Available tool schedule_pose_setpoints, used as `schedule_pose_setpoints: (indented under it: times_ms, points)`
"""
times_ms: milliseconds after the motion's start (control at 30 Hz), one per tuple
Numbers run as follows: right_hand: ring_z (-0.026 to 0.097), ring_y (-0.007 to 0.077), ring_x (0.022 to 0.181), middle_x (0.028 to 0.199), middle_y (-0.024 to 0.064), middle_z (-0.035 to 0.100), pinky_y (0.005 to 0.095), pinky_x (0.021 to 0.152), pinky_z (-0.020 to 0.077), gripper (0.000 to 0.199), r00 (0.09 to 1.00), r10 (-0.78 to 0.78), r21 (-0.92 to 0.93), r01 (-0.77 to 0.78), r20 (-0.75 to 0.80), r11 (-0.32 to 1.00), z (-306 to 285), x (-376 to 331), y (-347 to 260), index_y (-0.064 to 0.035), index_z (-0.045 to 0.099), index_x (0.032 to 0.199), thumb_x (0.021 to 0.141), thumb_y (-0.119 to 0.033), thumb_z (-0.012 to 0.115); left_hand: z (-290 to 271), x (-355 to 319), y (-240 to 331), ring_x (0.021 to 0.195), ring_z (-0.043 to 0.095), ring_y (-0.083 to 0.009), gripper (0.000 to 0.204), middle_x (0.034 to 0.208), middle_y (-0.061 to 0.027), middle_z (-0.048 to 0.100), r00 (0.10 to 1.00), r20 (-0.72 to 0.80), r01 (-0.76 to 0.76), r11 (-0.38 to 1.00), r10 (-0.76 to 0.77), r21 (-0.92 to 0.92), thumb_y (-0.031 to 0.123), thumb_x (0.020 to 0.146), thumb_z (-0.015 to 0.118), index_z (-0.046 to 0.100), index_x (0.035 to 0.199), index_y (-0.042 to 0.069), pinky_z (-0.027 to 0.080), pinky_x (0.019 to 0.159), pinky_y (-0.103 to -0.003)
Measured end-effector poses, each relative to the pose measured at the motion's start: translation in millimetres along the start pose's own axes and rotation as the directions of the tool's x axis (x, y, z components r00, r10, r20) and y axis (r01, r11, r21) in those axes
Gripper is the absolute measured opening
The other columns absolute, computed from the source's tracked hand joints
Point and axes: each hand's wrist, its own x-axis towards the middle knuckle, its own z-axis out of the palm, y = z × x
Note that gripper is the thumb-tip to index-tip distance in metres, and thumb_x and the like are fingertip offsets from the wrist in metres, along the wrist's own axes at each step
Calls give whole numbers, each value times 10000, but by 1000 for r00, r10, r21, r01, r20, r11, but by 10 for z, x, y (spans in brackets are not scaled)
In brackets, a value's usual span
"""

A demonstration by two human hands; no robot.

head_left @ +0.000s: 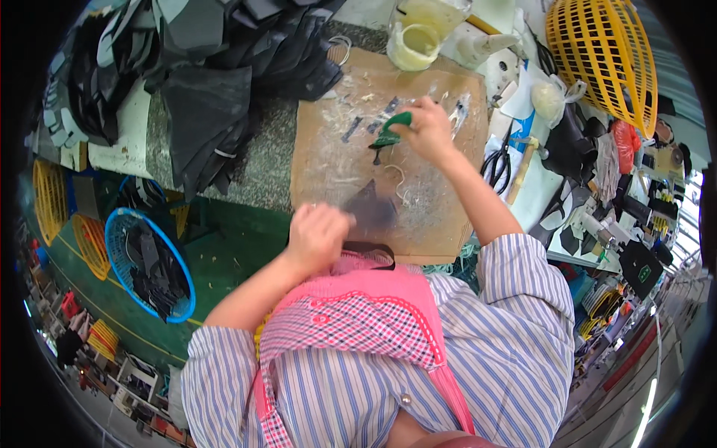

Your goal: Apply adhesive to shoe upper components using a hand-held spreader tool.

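Observation:
My right hand (pixel 429 133) is closed on a small curved green piece (pixel 393 128) with a dark edge, above the stained brown board (pixel 321 149); its exact kind is unclear. My left hand (pixel 320 237) is curled at the board's near left edge. Motion smears its fingertips, so anything pinched there cannot be made out. Beside them lies a blurred dark flat piece (pixel 373 207). A thin pale loop of cord (pixel 399 183) rests on the board below my right hand. Small dark strips (pixel 351 129) stick to the board farther up.
A cloudy glue pot (pixel 413 48) stands at the board's far edge. Black-handled scissors (pixel 497 166) and a hammer (pixel 523 166) lie to the right, near a yellow basket (pixel 597 60). Dark cut pieces (pixel 205 112) heap at left; a blue basket (pixel 110 261) sits lower down.

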Motion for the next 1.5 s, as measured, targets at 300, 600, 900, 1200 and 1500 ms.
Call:
schedule_pose_setpoints:
  times_ms: [300,600,900,1200,1500]
  points:
    - [521,241,695,637,90,549,358,601,404,181,788,52,94,7,-613,996,-494,711,395,-105,623,748,698,-277,648,-633,427,-325,625,528,-159,361,861,-30,609,885,-461,143,903,67,404,-16,592,606,620,937,88,348,513,-273]
    - [585,229,638,659,100,605,324,575,429,169,844,396,480,-196,-361,855,-680,648,822,-105,636,787,701,-251,637,-10,-31,-633,753,510,-180,375,1062,-40,559,985,-171,122,811,-28,572,120,664,522,585,1031,163,366,558,-283]
    - [573,226,622,741,90,607,301,540,434,105,786,8,91,61,-618,994,-455,699,179,-103,627,775,717,-191,630,414,-323,-627,764,501,-178,381,1063,-51,558,989,9,127,882,-147,454,117,653,517,585,1026,154,392,580,-283]
    - [536,70,588,674,-46,591,210,493,417,72,935,317,798,-312,160,516,-191,95,-104,-22,602,798,748,-74,610,461,-389,-610,768,503,-174,372,1088,-48,537,988,-42,150,866,-148,478,141,664,509,578,1030,149,397,576,-270]
    - [519,172,558,652,103,558,289,539,410,91,996,-88,406,76,12,911,484,353,-494,-55,609,825,738,-75,588,499,-307,-615,791,507,-185,341,1077,-46,536,987,-28,157,902,-160,402,140,657,500,595,984,143,412,590,-264]
